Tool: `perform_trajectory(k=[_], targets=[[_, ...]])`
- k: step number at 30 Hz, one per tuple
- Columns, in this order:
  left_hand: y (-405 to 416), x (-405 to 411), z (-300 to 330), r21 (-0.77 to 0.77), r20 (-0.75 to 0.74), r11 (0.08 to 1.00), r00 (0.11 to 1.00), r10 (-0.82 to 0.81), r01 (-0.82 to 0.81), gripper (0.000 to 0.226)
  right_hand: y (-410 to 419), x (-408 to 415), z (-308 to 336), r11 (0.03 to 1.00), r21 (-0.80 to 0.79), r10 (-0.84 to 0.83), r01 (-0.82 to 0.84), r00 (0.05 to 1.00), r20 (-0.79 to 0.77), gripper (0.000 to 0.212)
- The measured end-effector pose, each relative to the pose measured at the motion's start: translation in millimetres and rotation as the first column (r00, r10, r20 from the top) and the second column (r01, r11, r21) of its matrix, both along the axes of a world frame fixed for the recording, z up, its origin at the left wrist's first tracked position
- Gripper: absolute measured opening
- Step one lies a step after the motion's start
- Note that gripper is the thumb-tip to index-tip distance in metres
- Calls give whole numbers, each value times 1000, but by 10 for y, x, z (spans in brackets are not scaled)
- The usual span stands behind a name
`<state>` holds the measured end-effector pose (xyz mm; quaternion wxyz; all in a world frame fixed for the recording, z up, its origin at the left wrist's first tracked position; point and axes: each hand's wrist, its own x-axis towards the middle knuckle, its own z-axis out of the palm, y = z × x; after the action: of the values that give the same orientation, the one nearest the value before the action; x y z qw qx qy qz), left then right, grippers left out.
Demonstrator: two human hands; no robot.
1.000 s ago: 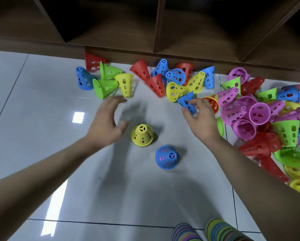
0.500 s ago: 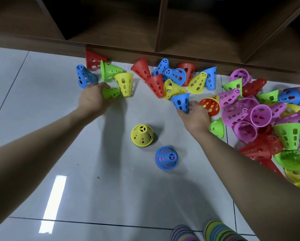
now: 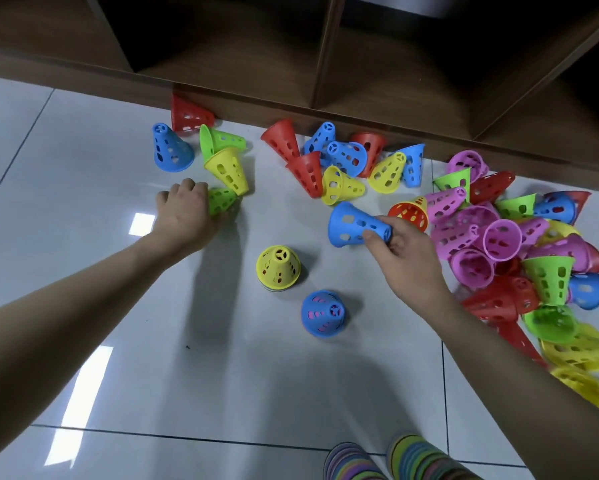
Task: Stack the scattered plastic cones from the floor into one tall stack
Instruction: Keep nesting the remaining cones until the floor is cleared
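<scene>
My left hand [image 3: 183, 213] grips a green cone [image 3: 222, 199] lying on the floor beside a yellow cone [image 3: 229, 169]. My right hand [image 3: 400, 252] pinches the narrow end of a blue cone [image 3: 351, 225], held on its side just above the tiles. Two upright stacks stand between my arms: one topped by a yellow cone [image 3: 278, 266], one topped by a blue cone [image 3: 323, 313] with pink showing through its holes. Loose cones in several colours lie scattered along the shelf base.
A dense heap of pink, red, green and yellow cones [image 3: 520, 258] fills the floor at the right. A dark wooden shelf unit [image 3: 326, 64] runs across the back. Two stacks of coloured flat rings [image 3: 388, 459] sit at the bottom edge.
My left hand reached out and closed on the green cone. My right hand took the blue cone by its tip, lifted it and drew it back towards me.
</scene>
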<state>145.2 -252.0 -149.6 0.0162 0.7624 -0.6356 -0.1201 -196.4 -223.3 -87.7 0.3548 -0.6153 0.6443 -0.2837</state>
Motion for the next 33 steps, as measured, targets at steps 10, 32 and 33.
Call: perform_trajectory(k=[10, 32, 33], targets=[[108, -31, 42, -32, -14, 996, 996, -89, 88, 60, 732, -47, 576, 923, 39, 381, -382, 896, -230, 28], [1008, -764, 561, -187, -798, 982, 582, -158, 10, 51, 762, 228, 164, 856, 333, 504, -396, 784, -362, 27], [1012, -777, 554, -195, -797, 980, 577, -181, 37, 49, 742, 201, 170, 859, 326, 497, -394, 795, -348, 35]])
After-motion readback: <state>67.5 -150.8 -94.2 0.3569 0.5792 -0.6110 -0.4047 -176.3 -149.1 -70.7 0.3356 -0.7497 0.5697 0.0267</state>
